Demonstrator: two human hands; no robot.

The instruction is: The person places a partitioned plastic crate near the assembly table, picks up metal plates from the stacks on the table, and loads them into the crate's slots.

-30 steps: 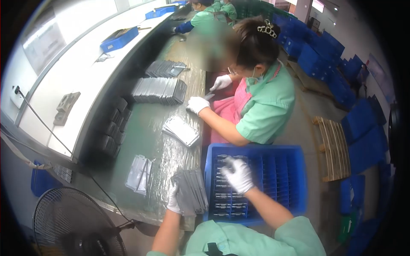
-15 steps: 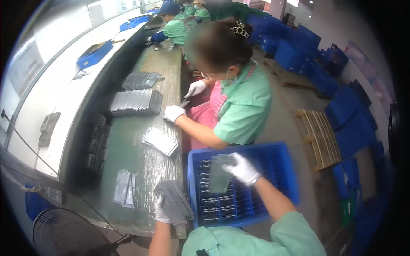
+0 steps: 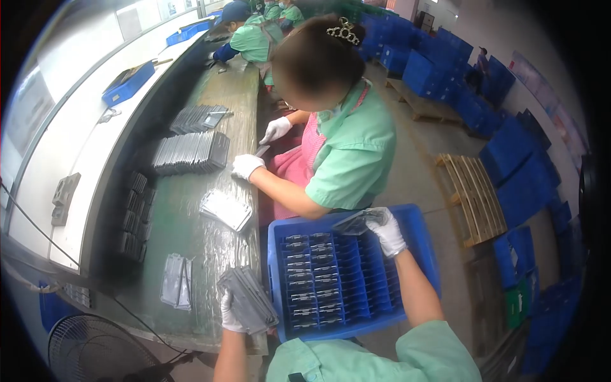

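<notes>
My left hand (image 3: 230, 313), in a white glove, is closed round a fanned stack of flat grey plates (image 3: 249, 299) at the near edge of the bench. In my right hand (image 3: 386, 233), also gloved, is a single thin grey plate (image 3: 356, 221), tilted nearly edge-on over the far end of the blue crate (image 3: 275, 280). Slots divide the crate's inside; upright plates (image 3: 312, 277) fill the left columns, while the right columns show bare blue dividers. Two or so loose plates (image 3: 176, 281) lie on the bench left of my left hand.
A co-worker (image 3: 344, 146) in green sits beyond the crate, gloved hands on a small plate. Along the green bench (image 3: 191, 223) stand a pale plate pile (image 3: 226, 210) and a long plate row (image 3: 191, 153). A fan (image 3: 95, 350) is at lower left; a wooden pallet (image 3: 471, 197) lies right.
My right hand has moved its plate away from me to the crate's far end, turning it from face-on to nearly edge-on. My left hand still holds the stack. The view has shifted slightly.
</notes>
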